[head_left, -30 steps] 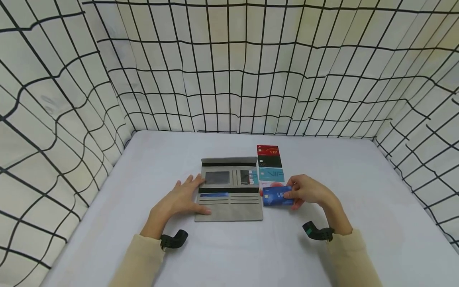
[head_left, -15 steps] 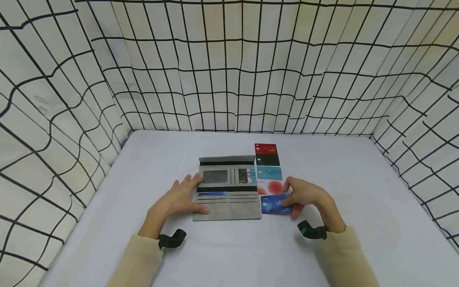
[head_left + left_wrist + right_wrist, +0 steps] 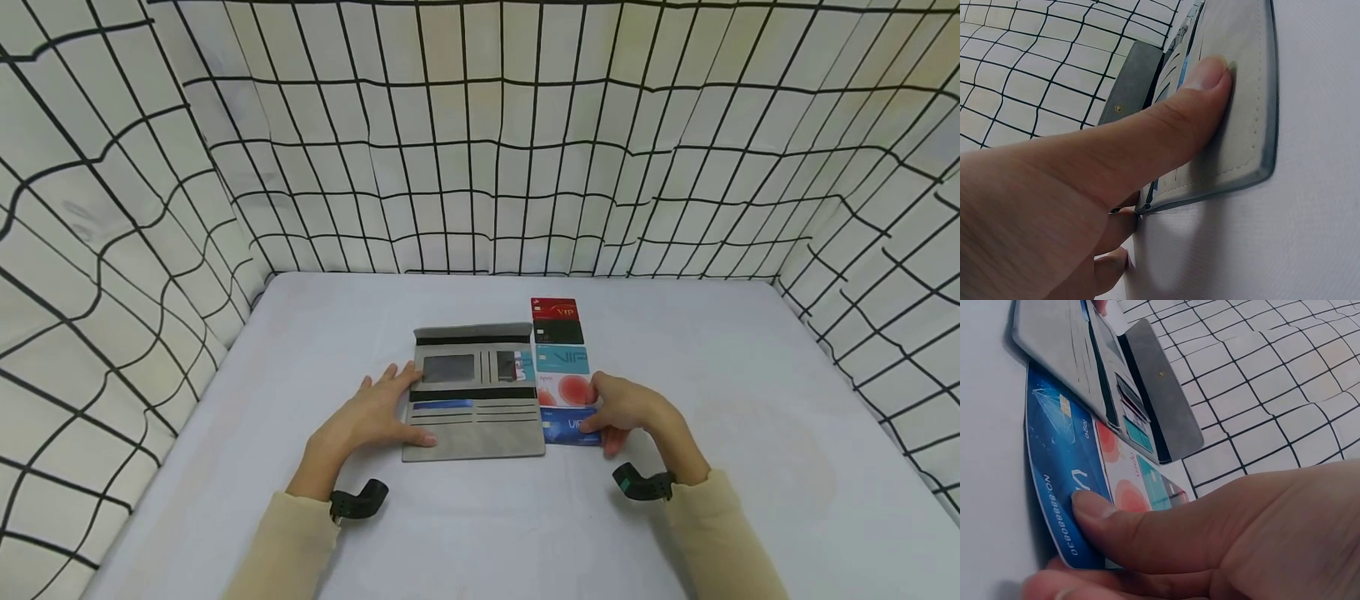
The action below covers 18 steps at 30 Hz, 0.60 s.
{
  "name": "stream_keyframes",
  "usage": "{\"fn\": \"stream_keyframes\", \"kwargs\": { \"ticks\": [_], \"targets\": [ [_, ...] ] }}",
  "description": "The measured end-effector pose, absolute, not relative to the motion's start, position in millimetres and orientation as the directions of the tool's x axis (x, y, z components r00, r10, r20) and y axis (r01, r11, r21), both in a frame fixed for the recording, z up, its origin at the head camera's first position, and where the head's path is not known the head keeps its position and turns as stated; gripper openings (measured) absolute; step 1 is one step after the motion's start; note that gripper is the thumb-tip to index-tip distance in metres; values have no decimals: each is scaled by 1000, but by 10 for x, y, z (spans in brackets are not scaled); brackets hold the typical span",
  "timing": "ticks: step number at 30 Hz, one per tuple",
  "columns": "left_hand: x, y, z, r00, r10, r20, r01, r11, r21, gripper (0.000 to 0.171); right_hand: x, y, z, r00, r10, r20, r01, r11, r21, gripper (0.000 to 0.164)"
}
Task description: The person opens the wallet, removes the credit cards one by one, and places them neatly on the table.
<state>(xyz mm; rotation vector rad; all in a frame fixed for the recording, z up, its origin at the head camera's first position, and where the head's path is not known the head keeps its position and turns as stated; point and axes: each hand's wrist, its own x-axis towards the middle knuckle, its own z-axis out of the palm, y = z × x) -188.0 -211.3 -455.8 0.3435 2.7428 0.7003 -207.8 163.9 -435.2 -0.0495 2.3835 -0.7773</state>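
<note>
A grey wallet point(image 3: 472, 440) lies unfolded, with a blue card in one slot and another card in its clear window. My left hand point(image 3: 375, 412) rests at its left side; the thumb point(image 3: 1207, 75) presses on the lower panel, the fingers spread along the edge. Right of the wallet, my right hand point(image 3: 630, 408) pinches the right end of a blue VIP card point(image 3: 561, 425), thumb on top and fingers at its far edge. Above this card, a white card with red circles point(image 3: 555, 389), a teal card point(image 3: 562, 359), a black card point(image 3: 558, 332) and a red card point(image 3: 553, 309) form a column.
The white table point(image 3: 480, 525) carries the wallet and the cards. White walls with a black grid point(image 3: 480, 167) rise behind and on both sides. A small black wrist camera point(image 3: 360, 500) sits on the left wrist, another black camera point(image 3: 643, 483) on the right.
My right hand has brought the blue VIP card down toward me and slightly left, off the white card and into line below it. The left hand stays on the wallet; the view has shifted slightly.
</note>
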Motion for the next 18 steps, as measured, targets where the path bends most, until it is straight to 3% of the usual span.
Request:
{"fn": "stream_keyframes", "kwargs": {
  "ticks": [18],
  "targets": [
    [-1876,-2120,-4577,-934,294,-202,159,851,500,111,-2067,1609,-4350,-824,-172,-541,121,878,-464,44]
  ]
}}
